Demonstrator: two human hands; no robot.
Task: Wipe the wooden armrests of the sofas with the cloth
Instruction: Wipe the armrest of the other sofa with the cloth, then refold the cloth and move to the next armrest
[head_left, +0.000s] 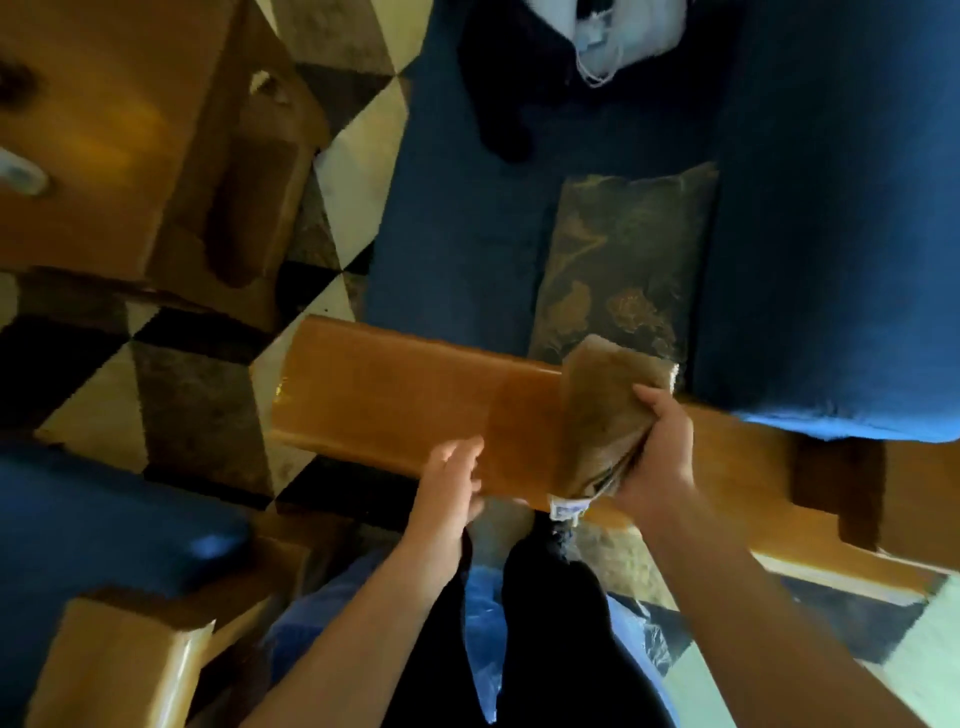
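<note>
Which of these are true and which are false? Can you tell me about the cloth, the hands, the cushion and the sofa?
1. The right hand holds the cloth. True.
2. The cloth lies on the rug. False: it rests on the wooden armrest.
3. The left hand also grips the cloth. False: it rests at the armrest's near edge, apart from the cloth.
4. A patterned cushion lies on the sofa seat. True.
5. The sofa is red. False: its fabric is blue.
</note>
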